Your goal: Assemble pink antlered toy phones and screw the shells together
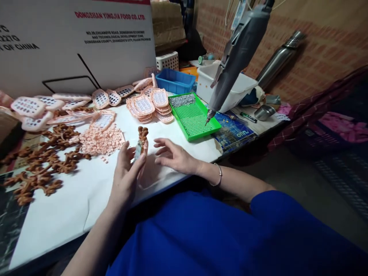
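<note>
My left hand is closed around a small pink-edged plastic piece with a pale, shiny face. A brown knobbly plastic part sticks up from its top. Just to the right, my right hand hovers with its fingers apart and nothing in them. Loose small pink plastic parts lie in a heap left of my hands. Beside that heap are brown branching plastic parts. Pink plastic panels with hole grids are stacked behind my hands.
An electric screwdriver hangs at the right, its bit over a green perforated tray holding small metal screws. Behind stand a blue bin and a white tub. A large printed carton borders the back left.
</note>
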